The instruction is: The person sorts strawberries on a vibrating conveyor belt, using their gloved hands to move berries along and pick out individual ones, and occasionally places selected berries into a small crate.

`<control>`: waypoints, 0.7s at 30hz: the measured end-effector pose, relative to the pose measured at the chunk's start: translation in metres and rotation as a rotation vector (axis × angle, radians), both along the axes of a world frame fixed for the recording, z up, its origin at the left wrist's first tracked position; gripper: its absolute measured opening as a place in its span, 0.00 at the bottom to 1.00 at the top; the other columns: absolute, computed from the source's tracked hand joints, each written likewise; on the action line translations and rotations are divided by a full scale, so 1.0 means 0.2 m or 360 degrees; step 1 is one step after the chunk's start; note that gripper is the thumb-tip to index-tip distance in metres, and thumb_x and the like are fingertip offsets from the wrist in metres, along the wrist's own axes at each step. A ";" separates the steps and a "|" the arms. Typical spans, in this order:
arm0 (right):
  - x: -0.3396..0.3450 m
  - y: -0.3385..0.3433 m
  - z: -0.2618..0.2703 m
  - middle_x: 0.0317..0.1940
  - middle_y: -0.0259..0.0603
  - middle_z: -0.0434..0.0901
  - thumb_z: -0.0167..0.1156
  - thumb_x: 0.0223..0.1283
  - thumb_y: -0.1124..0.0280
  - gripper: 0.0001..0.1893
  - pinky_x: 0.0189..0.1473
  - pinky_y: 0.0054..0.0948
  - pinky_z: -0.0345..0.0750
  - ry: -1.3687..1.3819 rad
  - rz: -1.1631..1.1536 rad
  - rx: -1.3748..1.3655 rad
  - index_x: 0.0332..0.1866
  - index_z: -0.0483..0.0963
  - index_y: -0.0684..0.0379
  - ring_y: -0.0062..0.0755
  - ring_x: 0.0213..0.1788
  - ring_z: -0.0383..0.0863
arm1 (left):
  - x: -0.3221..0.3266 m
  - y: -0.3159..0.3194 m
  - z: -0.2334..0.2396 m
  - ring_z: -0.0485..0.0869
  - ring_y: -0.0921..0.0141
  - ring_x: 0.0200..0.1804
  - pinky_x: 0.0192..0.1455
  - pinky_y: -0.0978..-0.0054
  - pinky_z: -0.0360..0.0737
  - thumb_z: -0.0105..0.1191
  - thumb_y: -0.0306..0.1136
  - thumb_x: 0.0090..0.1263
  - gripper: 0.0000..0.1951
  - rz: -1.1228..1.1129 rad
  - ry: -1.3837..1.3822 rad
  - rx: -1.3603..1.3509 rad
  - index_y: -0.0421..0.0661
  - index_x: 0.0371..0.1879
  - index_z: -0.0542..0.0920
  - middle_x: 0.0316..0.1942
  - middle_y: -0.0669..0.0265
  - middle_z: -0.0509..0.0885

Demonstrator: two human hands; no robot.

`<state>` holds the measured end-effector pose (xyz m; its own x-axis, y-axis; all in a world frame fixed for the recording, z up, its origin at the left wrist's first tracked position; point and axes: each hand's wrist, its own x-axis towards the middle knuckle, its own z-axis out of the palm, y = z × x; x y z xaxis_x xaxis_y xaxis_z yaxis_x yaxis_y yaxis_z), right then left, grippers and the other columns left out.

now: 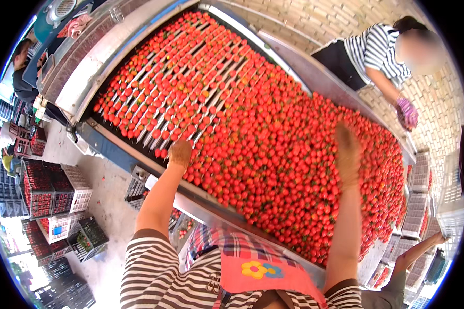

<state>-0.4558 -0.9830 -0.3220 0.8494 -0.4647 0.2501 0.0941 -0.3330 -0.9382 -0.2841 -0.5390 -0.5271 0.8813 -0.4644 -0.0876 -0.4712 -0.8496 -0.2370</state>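
Small red tomatoes, apparently cherry tomatoes, cover a sorting machine before me. On its left part they lie in rows between metal rollers; on the right they form a dense heap. My left hand, in a brownish glove, is at the near side of the rollers, touching or just above the tomatoes there. Its fingers are curled, and whether a tomato is inside is hidden. Over the heap at the right reaches my right hand, gloved too and blurred by motion, its fingers pointing away from me.
A metal side rail runs between me and the tomatoes. Across the machine stands a person with a purple glove. Stacked crates of tomatoes stand at left, more crates at right. Another person's arm reaches in at lower right.
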 end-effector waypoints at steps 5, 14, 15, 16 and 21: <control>-0.29 0.54 -0.73 0.55 0.45 0.78 0.58 0.65 0.68 0.18 0.57 0.31 0.74 0.0846 0.0470 -0.0147 0.58 0.74 0.64 0.35 0.57 0.77 | -0.01 -0.10 0.07 0.87 0.65 0.40 0.37 0.67 0.84 0.54 0.37 0.63 0.08 0.0175 0.0196 -0.0030 0.53 0.37 0.83 0.34 0.65 0.86; -0.55 0.63 -0.61 0.49 0.46 0.81 0.54 0.68 0.62 0.17 0.54 0.31 0.74 0.1389 0.0633 0.0057 0.55 0.75 0.62 0.36 0.52 0.80 | 0.00 0.13 0.08 0.83 0.56 0.43 0.45 0.55 0.79 0.48 0.33 0.66 0.09 0.0168 0.0230 -0.0805 0.50 0.42 0.80 0.39 0.56 0.83; -0.55 0.63 -0.59 0.49 0.46 0.81 0.54 0.68 0.61 0.18 0.54 0.31 0.74 0.1376 0.0624 0.0078 0.55 0.75 0.62 0.36 0.52 0.80 | 0.02 0.12 0.08 0.83 0.55 0.47 0.47 0.56 0.80 0.50 0.34 0.66 0.10 0.0208 0.0347 -0.0696 0.50 0.44 0.79 0.43 0.56 0.82; -0.54 0.63 -0.59 0.49 0.46 0.81 0.54 0.68 0.61 0.18 0.54 0.31 0.74 0.1363 0.0616 0.0100 0.55 0.75 0.62 0.36 0.52 0.80 | 0.01 0.10 0.07 0.82 0.55 0.48 0.48 0.55 0.80 0.51 0.34 0.66 0.10 0.0221 0.0420 -0.0604 0.50 0.45 0.79 0.45 0.56 0.82; -0.58 0.62 -0.61 0.49 0.46 0.81 0.54 0.67 0.61 0.19 0.54 0.32 0.74 0.1383 0.0584 -0.0019 0.56 0.75 0.62 0.37 0.52 0.80 | -0.03 -0.06 0.08 0.78 0.55 0.55 0.53 0.58 0.78 0.54 0.34 0.65 0.18 0.0276 0.0874 -0.0211 0.49 0.54 0.73 0.54 0.55 0.75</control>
<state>-0.5711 -0.8591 -0.4431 0.8334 -0.1325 -0.5366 -0.5359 -0.4315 -0.7257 -0.2908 -0.5503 -0.5113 0.7874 -0.3555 -0.5035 -0.3464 -0.9309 0.1156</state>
